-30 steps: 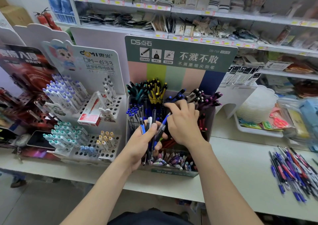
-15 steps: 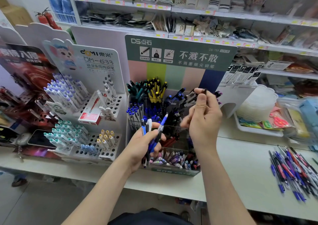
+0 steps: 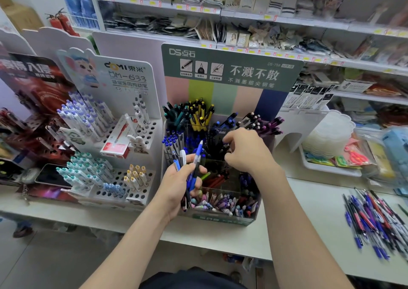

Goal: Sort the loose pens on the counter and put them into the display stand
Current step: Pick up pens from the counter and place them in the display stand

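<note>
Left hand [image 3: 178, 181] gripped a bunch of pens [image 3: 189, 167], blue ones upright, in front of the display stand [image 3: 220, 219]. Right hand [image 3: 247, 150] hovered over the stand's middle compartments, fingers curled; couldn't tell if it held anything. Loose pens [image 3: 375, 220] lay piled on the counter [image 3: 309, 233], far right.

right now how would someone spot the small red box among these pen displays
Find the white Domi stand with the cartoon mouse, left of the green-headed clear pen stand. The red and white cardboard box lies flat across its peg holes, the only box among upright pens.
</note>
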The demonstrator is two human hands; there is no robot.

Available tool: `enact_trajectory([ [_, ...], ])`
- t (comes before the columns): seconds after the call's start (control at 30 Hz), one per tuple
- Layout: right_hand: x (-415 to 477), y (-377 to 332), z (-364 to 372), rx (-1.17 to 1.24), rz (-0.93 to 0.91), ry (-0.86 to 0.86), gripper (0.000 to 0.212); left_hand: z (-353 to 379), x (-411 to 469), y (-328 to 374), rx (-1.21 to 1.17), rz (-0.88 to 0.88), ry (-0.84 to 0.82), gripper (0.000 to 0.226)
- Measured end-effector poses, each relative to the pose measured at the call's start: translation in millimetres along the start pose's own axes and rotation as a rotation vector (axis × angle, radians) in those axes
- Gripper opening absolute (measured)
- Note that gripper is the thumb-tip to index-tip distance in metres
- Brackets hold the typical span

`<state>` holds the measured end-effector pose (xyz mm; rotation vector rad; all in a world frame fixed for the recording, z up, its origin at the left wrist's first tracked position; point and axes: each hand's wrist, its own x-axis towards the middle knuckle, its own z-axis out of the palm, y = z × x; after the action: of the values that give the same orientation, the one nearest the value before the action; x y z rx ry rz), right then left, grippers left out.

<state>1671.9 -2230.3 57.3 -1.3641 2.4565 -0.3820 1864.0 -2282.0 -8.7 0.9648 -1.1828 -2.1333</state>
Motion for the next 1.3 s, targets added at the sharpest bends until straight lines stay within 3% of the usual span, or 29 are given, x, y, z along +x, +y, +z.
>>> enact_trajectory([
  [0.07, 0, 1, -5, 0.13, -0.045, 0.071, 0.05, 0, -1, 0, -0.008, 0.006, 0.006, 0.026],
  [0.2, -7, -2, 11, 0.379, -0.142, 0.333, 0.023, -1, 0, 1, -0.014, 0.012, 0.016, 0.027],
  [0.3, -16, -8, 43, 0.31, -0.282, 0.303, 0.03, 0, 0, 2, -0.025, 0.008, 0.024, 0.027],
  [0.43, -12, -4, 63, 0.091, -0.481, 0.302, 0.022, 2, -1, 0, -0.016, 0.007, 0.038, 0.027],
  [0.53, -1, 7, 65, -0.06, -0.244, 0.532, 0.015, 3, -1, -1, -0.06, 0.006, 0.066, 0.026],
  [0.6, -4, 6, 68, -0.025, -0.089, 0.563, 0.014, 3, -2, 0, -0.07, 0.013, 0.072, 0.026],
  [0.73, -14, 2, 76, 0.175, -0.231, 0.369, 0.031, 2, -3, 2, -0.077, 0.005, 0.037, 0.029],
  [0.87, -25, -5, 69, 0.444, -0.134, 0.561, 0.025, 4, -7, 2, -0.029, 0.024, -0.047, 0.019],
  [0.9, -31, -8, 67, 0.573, -0.095, 0.521, 0.021, 4, -8, 3, -0.009, 0.026, -0.085, 0.015],
  [1.03, -52, -22, 55, 1.222, 0.029, 0.028, 0.018, 7, -10, 5, 0.003, -0.01, -0.224, 0.013],
  [1.07, -54, -24, 53, 1.295, 0.044, 0.046, 0.019, 7, -10, 4, -0.005, -0.026, -0.236, 0.014],
  [1.2, -50, -18, 51, 1.36, -0.006, 0.448, 0.022, 6, -7, -2, 0.006, -0.056, -0.073, 0.007],
  [1.3, -46, -8, 53, 1.218, -0.027, 0.473, 0.03, -2, 0, -9, 0.113, 0.03, 0.107, 0.012],
])
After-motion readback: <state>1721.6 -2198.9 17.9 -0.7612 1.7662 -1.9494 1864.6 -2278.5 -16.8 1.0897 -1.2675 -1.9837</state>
